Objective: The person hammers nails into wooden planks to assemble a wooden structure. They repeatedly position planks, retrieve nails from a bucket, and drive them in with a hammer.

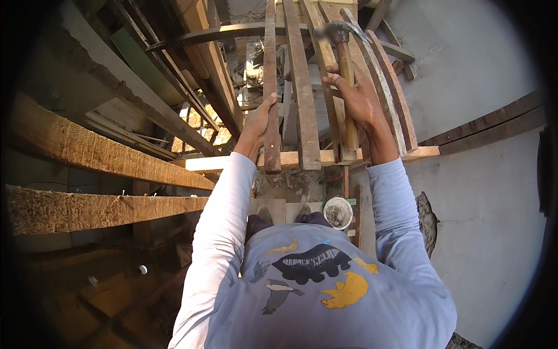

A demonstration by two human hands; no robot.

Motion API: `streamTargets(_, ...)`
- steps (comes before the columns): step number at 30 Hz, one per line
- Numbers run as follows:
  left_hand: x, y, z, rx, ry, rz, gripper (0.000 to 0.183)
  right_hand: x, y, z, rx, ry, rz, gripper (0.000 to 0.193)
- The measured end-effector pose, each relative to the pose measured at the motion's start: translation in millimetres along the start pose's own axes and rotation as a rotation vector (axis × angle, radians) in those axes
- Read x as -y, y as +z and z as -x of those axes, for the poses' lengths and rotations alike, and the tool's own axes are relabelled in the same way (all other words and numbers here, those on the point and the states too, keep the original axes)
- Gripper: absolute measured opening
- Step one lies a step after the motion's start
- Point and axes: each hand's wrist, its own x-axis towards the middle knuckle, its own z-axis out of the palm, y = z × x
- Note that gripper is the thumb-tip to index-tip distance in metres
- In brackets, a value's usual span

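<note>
My right hand (361,103) is closed round the wooden handle of a claw hammer (347,64), its thumb lying across the handle. The hammer's head points away from me, and the curved claw reaches to the right over the planks. On the left, my left hand (256,125) grips the edge of a narrow reddish-brown plank (271,70); its fingers are mostly hidden beneath. A second plank (301,99) lies between my hands. Under the hammer is another board (317,35), and further boards (392,87) lie side by side to the right.
A pale crossbeam (290,160) runs under the planks' near ends. Rough timber beams (104,145) cross at left, above a dark lower space. A white bucket (337,213) stands below by my feet. A grey wall (482,174) rises at right.
</note>
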Motion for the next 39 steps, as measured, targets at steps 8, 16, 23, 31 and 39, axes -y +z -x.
streamTargets(8,9.1,-32.2,-18.1,-0.105,0.201,-0.207,0.095,37.4,17.2,119.5,-0.094,0.153,-0.007,0.025)
streamTargets(16,28.2,-13.0,174.3,0.072,0.688,-0.132,0.096,17.7,88.8,179.3,0.160,0.116,0.084,0.025)
streamTargets(23,74.8,-24.8,220.1,0.034,0.664,-0.126,0.102,0.4,121.3,192.6,0.394,-0.069,0.294,0.028)
streamTargets(31,123.7,-50.1,238.9,-0.178,0.501,-0.239,0.097,-8.3,135.5,208.1,0.555,-0.013,0.448,0.026)
streamTargets(39,121.7,-48.1,249.1,-0.146,0.346,-0.163,0.090,-9.7,125.9,208.2,0.643,-0.039,0.465,0.024)
